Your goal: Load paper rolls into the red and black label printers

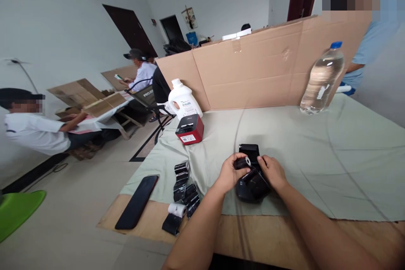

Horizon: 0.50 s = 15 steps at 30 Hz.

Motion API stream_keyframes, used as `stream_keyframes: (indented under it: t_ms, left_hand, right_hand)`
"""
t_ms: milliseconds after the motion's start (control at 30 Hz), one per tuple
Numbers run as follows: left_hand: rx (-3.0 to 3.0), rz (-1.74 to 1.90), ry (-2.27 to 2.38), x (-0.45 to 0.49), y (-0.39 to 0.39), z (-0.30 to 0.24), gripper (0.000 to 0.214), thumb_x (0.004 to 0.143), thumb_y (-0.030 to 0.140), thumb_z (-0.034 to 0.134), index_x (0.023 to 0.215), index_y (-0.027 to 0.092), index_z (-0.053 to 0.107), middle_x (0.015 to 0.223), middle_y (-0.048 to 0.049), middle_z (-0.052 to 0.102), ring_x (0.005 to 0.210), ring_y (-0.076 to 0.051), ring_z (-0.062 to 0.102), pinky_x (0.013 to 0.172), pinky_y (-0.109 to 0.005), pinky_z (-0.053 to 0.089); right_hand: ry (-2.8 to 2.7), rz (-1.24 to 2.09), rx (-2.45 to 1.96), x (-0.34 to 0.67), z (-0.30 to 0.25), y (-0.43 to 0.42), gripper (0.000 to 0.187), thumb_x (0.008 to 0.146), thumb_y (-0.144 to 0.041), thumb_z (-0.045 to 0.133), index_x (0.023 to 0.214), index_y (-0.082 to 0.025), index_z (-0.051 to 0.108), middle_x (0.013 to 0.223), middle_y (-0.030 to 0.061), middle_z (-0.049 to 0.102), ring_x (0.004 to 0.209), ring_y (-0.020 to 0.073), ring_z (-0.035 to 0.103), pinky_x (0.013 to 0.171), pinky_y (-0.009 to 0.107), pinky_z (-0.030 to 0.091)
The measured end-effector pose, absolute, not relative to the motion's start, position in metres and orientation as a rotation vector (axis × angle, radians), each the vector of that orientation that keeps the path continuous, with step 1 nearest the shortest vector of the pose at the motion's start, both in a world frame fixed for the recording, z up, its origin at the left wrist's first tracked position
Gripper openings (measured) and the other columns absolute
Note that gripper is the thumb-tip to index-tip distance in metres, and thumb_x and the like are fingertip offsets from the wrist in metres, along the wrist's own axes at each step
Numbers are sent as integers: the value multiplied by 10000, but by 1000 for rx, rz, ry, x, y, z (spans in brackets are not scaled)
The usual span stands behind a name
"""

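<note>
My left hand [232, 171] grips a small paper roll [242, 163] with a dark outside; its white end and core face right. The roll is just above a black portable printer [252, 187], whose lid [249, 150] is raised at the far side. My right hand [274, 173] is closed on the printer's right side, thumb near the raised lid. To the left lie black-wrapped paper rolls [181, 181] in strips, and a white roll [177, 209] with a black strip at its front.
A black phone [137, 202] lies at the table's left edge. Behind it stand a red and black box-shaped printer [190, 130] and a white jug [184, 100]. A clear bottle [322, 80] stands far right before a cardboard screen [249, 71]. Other people sit at the left; another stands behind the screen.
</note>
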<state>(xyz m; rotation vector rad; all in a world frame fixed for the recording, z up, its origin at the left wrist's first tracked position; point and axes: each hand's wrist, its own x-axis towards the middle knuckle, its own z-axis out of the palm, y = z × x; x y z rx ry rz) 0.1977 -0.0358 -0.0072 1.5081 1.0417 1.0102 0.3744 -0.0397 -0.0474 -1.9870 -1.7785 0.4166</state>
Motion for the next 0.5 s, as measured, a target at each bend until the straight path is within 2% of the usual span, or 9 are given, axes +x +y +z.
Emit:
stream_keyframes:
  t_ms: [167, 300, 367, 433, 500]
  left_hand:
    - [1450, 1009, 1072, 199, -55, 13, 333, 642, 350, 763, 831, 142, 584, 736, 9, 566, 690, -106, 523, 672, -228, 422]
    - [1408, 771, 968, 162, -79, 34, 405, 647, 468, 753, 793, 138, 571, 630, 39, 487, 528, -61, 410, 524, -197, 334]
    - [1418, 662, 961, 123, -86, 46, 466, 570, 472, 806, 797, 139, 571, 650, 34, 503, 546, -66, 418, 523, -193, 322]
    - [1446, 579, 1010, 76, -89, 58, 559, 454, 396, 874, 851, 158, 562, 728, 27, 540, 642, -92, 476, 583, -193, 356]
    - [1476, 456, 1130, 27, -86, 66, 529, 487, 375, 858, 863, 171, 547, 760, 23, 559, 665, -103, 492, 599, -200, 377]
  right_hand:
    - [-1798, 446, -1978, 378, -50, -38, 425, 972, -422, 296, 871, -200, 645, 846, 81, 681, 839, 202, 583, 630, 266, 317]
    - [-1794, 441, -1960, 378, -52, -39, 436, 971, -437, 286, 848, -197, 628, 810, 77, 657, 825, 201, 578, 624, 265, 314]
    - [-1788, 457, -1955, 378, -51, -40, 432, 970, -438, 286, 836, -197, 620, 804, 74, 651, 828, 202, 576, 625, 263, 315]
    - [-1781, 469, -1954, 377, -50, -40, 424, 967, -433, 295, 835, -197, 621, 804, 76, 652, 834, 206, 576, 629, 265, 318]
    - [-1780, 472, -1954, 376, -49, -40, 420, 964, -429, 304, 837, -195, 628, 800, 81, 655, 833, 209, 578, 630, 269, 319]
